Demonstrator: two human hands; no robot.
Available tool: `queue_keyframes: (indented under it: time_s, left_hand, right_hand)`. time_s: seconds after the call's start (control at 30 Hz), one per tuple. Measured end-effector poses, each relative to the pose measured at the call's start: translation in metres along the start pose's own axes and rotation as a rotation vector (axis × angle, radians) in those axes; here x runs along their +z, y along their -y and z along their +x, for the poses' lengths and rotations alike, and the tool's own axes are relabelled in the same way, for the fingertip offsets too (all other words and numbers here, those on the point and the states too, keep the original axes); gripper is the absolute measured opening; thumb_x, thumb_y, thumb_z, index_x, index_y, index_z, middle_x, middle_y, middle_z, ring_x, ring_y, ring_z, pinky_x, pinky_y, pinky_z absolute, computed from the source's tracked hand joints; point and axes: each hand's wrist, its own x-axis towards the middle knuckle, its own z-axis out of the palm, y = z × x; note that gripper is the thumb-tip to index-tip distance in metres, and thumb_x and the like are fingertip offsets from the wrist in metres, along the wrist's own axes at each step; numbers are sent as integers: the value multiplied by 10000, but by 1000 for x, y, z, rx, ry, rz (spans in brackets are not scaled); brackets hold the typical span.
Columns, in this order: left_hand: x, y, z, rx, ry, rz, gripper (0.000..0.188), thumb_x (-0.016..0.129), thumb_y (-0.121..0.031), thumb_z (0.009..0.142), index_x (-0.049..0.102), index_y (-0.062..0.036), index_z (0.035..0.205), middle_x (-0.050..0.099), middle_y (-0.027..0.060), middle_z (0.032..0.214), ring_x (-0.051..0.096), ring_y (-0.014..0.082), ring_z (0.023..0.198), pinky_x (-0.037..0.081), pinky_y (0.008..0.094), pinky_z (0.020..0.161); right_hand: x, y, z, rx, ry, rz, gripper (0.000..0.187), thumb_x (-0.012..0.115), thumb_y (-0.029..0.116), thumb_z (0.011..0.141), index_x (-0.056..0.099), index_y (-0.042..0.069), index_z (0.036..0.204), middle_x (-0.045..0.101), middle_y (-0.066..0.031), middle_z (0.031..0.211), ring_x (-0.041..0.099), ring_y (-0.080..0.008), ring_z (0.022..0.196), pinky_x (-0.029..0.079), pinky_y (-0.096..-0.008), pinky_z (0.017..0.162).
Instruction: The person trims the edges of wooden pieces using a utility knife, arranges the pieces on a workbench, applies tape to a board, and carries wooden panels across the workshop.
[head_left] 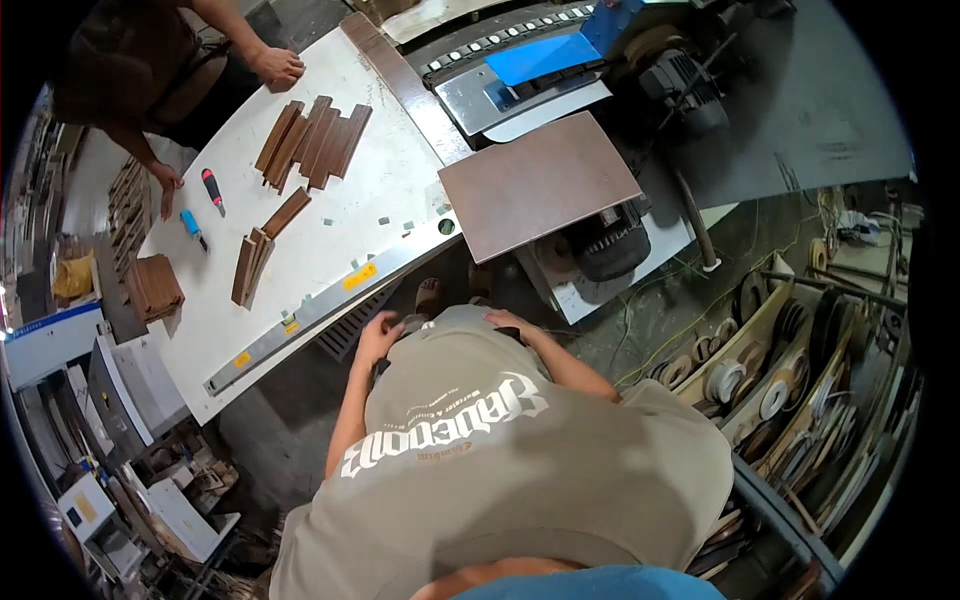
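My left hand (378, 334) rests by my left hip, its fingers loosely spread and holding nothing. By the other hip, my right hand (506, 321) lies against my clothing with fingers stretched out, nothing visible in it. Each wrist has something dark at it. Nearest the left hand is a long metal spirit level (300, 322) lying along the near edge of the white table (350, 225). Brown wooden strips (320, 140) are grouped on that table, with a few shorter strips (262, 255) closer to me. A brown board (540, 185) sits ahead of my right hand.
Across the table at the upper left stands another person, one hand (278, 68) on the tabletop. A red-and-black screwdriver (211, 188), a blue-handled tool (192, 226) and stacked brown pieces (155, 287) lie there. A motorised machine (540, 60) is ahead; racked rolls (775, 390) fill the right.
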Motion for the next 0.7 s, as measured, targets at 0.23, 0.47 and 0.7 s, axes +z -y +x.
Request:
queue_keyframes:
  time_s: [0.23,0.47,0.7]
  left_hand:
    - [117,254,-129,220,-307,76,277,688,-253,904,681,-59,1101,682,99,849,614,158,700,493,315,624]
    - [180,245,-189,-377,-183,-438,285,657,-250,914,669,-53,1119,681,73,861,607,159,679,478,317,585]
    - [194,256,-209,-437,-220,-670,295,626,-247,924,658,-46,1138,680,48,873,599,159,657,463,319,547]
  right_hand:
    - [1,35,24,300,260,-119,734,593,532,941,500,-30,1404,591,-166,1322,557,-270,1215,411,-350,1053]
    - [-11,145,39,-6,-786,706,551,576,496,960,516,84,1320,654,-68,983,645,-173,836,511,-301,662]
    - [-116,186,63,-145,-1165,859,604,622,486,939,472,130,1404,550,-77,1346,563,-259,1176,488,-458,937]
